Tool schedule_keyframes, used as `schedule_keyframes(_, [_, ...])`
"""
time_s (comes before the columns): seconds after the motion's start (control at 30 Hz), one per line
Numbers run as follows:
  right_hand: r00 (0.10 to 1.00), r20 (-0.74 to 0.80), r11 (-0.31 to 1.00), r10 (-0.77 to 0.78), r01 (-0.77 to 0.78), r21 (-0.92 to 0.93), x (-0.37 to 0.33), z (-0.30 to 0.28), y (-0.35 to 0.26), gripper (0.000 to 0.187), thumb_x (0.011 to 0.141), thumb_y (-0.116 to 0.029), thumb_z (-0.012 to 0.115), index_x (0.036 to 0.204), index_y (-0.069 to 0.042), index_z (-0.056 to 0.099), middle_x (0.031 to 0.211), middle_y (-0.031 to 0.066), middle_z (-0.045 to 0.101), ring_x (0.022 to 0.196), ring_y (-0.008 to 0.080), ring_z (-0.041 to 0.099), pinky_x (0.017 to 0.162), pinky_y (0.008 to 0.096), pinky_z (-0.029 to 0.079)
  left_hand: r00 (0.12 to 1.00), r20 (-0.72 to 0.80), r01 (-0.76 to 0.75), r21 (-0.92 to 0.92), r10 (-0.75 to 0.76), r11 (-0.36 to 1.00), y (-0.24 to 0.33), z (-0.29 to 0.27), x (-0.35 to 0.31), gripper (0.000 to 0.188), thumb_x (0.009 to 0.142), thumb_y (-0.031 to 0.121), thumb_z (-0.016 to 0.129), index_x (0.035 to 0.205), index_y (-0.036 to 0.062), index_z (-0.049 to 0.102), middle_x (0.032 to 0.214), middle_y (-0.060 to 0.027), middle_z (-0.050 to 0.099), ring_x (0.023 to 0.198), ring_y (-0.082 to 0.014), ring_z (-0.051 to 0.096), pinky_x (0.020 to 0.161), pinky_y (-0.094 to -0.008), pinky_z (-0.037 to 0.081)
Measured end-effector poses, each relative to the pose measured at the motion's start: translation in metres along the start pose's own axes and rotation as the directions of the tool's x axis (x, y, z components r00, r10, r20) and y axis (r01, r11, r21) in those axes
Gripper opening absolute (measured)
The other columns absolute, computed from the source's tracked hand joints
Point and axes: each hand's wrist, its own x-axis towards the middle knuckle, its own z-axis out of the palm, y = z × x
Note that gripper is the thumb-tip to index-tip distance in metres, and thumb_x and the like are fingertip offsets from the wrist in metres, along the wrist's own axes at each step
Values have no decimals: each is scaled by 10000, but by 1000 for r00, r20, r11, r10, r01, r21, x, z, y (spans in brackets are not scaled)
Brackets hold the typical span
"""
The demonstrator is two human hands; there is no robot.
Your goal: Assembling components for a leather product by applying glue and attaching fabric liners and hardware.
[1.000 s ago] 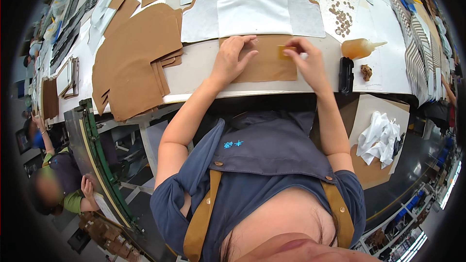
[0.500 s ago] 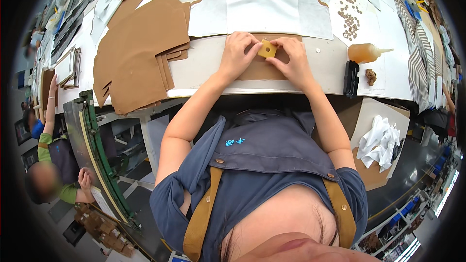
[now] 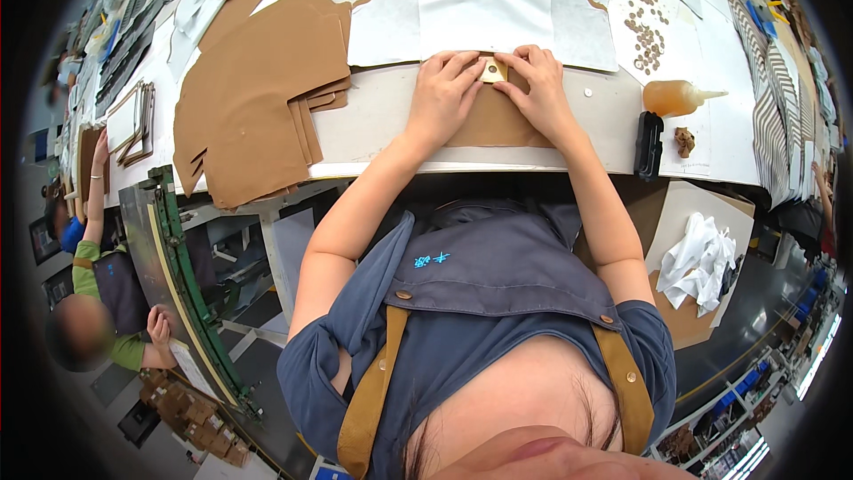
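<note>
A small, square yellow plate with a round hole (image 3: 492,72) lies between my hands at the upper edge of a brown sheet (image 3: 499,121). My left hand (image 3: 444,93) has its fingers bent and closed on the plate's left side. From the right, my right hand (image 3: 538,93) pinches the plate with its thumb and fingers. Just beyond my fingertips lies a large white-backed panel with a brown edge (image 3: 384,34), with a white rectangular piece (image 3: 485,20) on it. The plate's outer edges are partly hidden by my fingers.
Stacked brown pieces (image 3: 258,98) lie to the left. To the right are an amber squeeze bottle (image 3: 673,99), a black holder (image 3: 648,146), a crumpled brown lump (image 3: 684,141), a small white disc (image 3: 588,92) and scattered brown discs (image 3: 649,44). A person (image 3: 111,289) works at far left.
My hands have moved the yellow plate slightly away from me, to the top edge of the brown sheet. It was tilted in my fingers and now appears flatter.
</note>
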Motion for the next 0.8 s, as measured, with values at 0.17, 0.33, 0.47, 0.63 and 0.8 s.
schedule_keyframes(0.17, [998, -59, 1000, -25, 25, -5, -4, 3, 1, 393, 790, -183, 799, 1157, -80, 704, 1115, 75, 598, 1085, 266, 536, 974, 411, 378, 999, -1, -40, 58, 40, 998, 0, 2, -1, 361, 853, 80, 704, 1212, 49, 694, 1247, -77, 668, 1151, -295, 571, 982, -425, 456])
schedule_keyframes(0.33, [996, -85, 999, -29, 30, 14, -4, 6, 3, 375, 789, -169, 801, 1141, -77, 710, 1118, 70, 608, 1054, 261, 559, 967, 403, 384, 999, 5, -46, 94, 46, 994, 1, 3, -1, 373, 846, 77, 711, 1216, 32, 687, 1247, -84, 670, 1159, -296, 575, 979, -429, 462])
schedule_keyframes(0.47, [997, -74, 1000, -26, 27, 9, -4, 5, 2, 373, 788, -164, 801, 1139, -78, 710, 1120, 67, 609, 1064, 258, 555, 969, 401, 381, 999, 2, -49, 98, 49, 994, 1, 3, -1, 376, 845, 79, 713, 1217, 31, 686, 1243, -84, 672, 1157, -297, 575, 979, -429, 463])
schedule_keyframes(0.63, [997, -76, 1000, -2, 4, 24, -4, 4, 0, 371, 789, -162, 800, 1140, -80, 713, 1122, 70, 606, 1076, 257, 546, 977, 401, 373, 998, 15, -57, 120, 56, 991, 3, 3, -1, 385, 847, 86, 714, 1226, 29, 680, 1259, -81, 664, 1160, -294, 572, 984, -430, 463])
schedule_keyframes(0.8, [997, -83, 1000, -1, 1, 8, -4, 7, 2, 361, 790, -161, 800, 1132, -79, 718, 1125, 71, 605, 1073, 260, 543, 980, 404, 373, 998, 27, -54, 141, 51, 989, 3, 3, -1, 386, 852, 89, 708, 1232, 31, 676, 1268, -77, 657, 1166, -293, 567, 986, -431, 463])
